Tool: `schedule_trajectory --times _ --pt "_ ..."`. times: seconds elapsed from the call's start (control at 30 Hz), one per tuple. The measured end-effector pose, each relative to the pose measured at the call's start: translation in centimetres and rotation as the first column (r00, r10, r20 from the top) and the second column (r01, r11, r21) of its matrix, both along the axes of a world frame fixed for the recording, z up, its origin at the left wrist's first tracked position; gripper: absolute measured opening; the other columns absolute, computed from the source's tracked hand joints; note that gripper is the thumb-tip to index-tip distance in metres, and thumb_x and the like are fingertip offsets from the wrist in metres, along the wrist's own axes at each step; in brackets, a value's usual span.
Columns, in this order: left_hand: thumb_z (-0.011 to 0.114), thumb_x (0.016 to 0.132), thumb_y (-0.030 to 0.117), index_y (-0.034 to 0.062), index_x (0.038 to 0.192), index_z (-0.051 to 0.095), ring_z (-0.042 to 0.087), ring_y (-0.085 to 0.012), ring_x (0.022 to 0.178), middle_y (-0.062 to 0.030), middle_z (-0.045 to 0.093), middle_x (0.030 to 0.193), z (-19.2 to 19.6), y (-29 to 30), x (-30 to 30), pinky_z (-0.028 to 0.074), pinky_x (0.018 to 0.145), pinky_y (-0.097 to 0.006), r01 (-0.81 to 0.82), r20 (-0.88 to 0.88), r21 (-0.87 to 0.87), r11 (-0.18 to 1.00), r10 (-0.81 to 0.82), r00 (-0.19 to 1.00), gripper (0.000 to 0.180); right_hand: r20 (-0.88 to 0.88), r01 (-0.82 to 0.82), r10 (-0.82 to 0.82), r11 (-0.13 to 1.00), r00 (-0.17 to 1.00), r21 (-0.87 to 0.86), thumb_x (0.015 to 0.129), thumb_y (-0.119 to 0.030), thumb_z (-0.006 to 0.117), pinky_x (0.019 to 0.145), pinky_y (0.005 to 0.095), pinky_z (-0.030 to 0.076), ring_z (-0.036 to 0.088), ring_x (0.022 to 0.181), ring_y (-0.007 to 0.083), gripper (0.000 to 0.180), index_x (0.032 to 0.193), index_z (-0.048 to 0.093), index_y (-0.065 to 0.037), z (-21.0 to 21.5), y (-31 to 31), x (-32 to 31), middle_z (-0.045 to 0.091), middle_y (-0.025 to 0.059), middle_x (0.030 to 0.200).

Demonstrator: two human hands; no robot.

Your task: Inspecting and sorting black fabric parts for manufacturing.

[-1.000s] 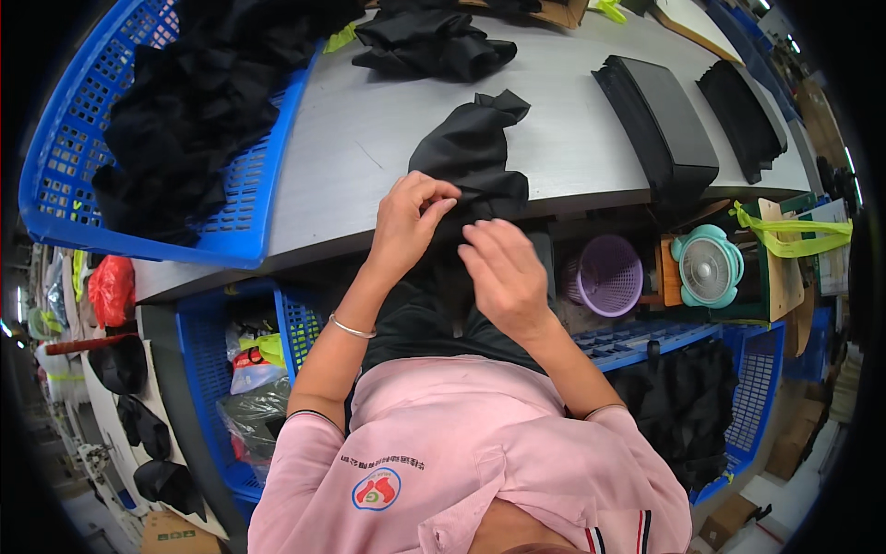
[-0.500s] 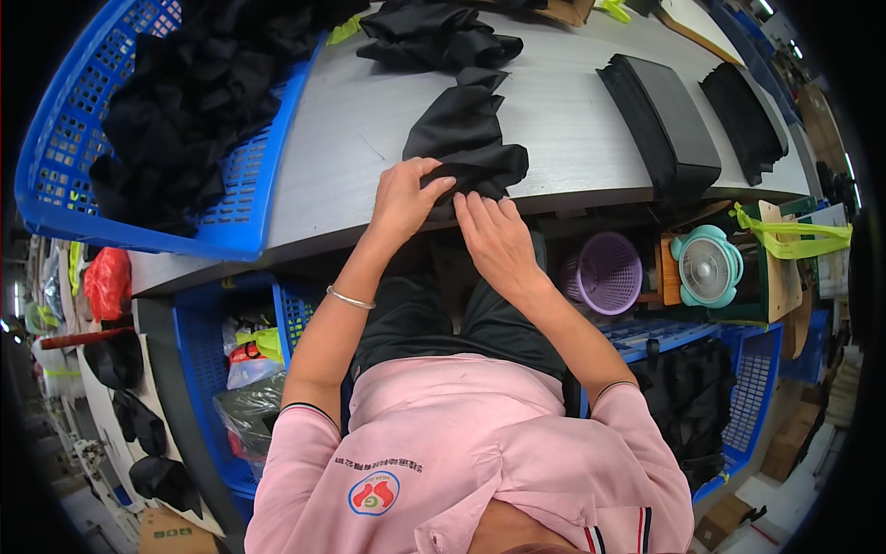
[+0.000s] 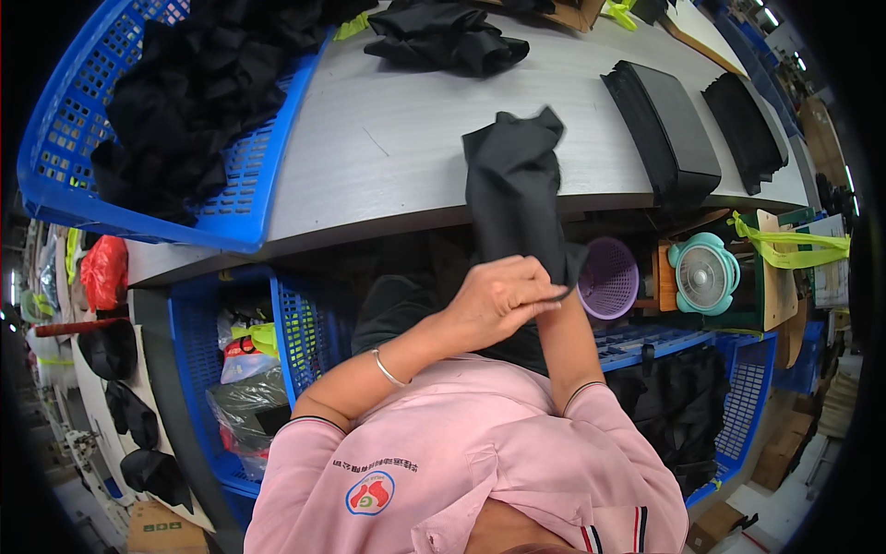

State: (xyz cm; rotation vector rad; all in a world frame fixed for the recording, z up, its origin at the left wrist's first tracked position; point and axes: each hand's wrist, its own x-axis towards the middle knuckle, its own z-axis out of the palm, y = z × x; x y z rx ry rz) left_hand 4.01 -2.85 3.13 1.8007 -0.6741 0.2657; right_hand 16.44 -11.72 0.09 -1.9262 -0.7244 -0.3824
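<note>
A black fabric piece (image 3: 517,198), shaped like a sleeve or pouch, hangs from over the table's front edge down toward my lap. My left hand (image 3: 498,295) is closed on its near rim, thumb and fingers pinching the cloth. My right forearm (image 3: 568,342) runs up into the near end of the fabric. The right hand itself is covered by the cloth, so its fingers do not show. Farther back on the table lies a crumpled black fabric pile (image 3: 448,42).
At left on the grey table (image 3: 369,166) stands a blue basket (image 3: 254,198) heaped with black fabric. Black stacked pieces (image 3: 669,129) lie at right. Below are a purple basket (image 3: 609,277), a teal fan (image 3: 706,272) and blue crates (image 3: 300,323) beside my legs.
Both hands have come off the table edge, nearer to me and to the right, bringing the black fabric piece along. The right hand has gone inside it; the left has crossed over to its rim.
</note>
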Motion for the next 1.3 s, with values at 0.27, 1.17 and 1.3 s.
schedule_trajectory --times 0.27,1.17,1.3 --pt "0.074 0.085 0.005 0.0012 0.101 0.073 0.062 -0.0215 0.086 -0.0076 0.064 0.092 -0.4 -0.7 -1.8 0.050 0.075 -0.031 0.074 -0.074 -0.126 0.989 -0.084 0.994 0.016 -0.329 0.307 -0.105 0.687 0.938 0.658 0.094 -0.009 0.062 0.079 0.0292 0.051 0.066 0.086 0.0190 0.009 0.089 0.067 -0.005 1.0 1.6 2.9 0.072 0.0061 0.093" --pt "0.067 0.095 0.010 -0.0004 0.103 0.076 0.052 -0.0048 0.074 0.0002 0.064 0.080 4.3 1.4 7.9 0.042 0.066 -0.022 -0.311 -0.270 -0.130 0.941 0.269 0.925 0.016 -0.328 0.337 -0.293 0.937 0.898 0.088 0.092 -0.006 0.063 0.096 0.0331 0.046 0.061 0.110 0.0268 0.036 0.125 0.055 0.007 4.2 -4.7 -4.9 0.059 0.0221 0.125" --pt "0.062 0.100 0.018 0.0003 0.101 0.077 0.051 -0.0043 0.064 0.0015 0.062 0.072 2.4 1.6 8.8 0.039 0.059 -0.020 -0.488 -0.402 -0.273 0.829 0.363 0.841 0.023 -0.640 0.375 -0.051 0.844 0.766 0.382 0.097 -0.009 0.062 0.076 0.0246 0.050 0.060 0.081 0.0099 0.017 0.105 0.068 0.005 4.3 -5.6 -5.2 0.070 0.0065 0.090"
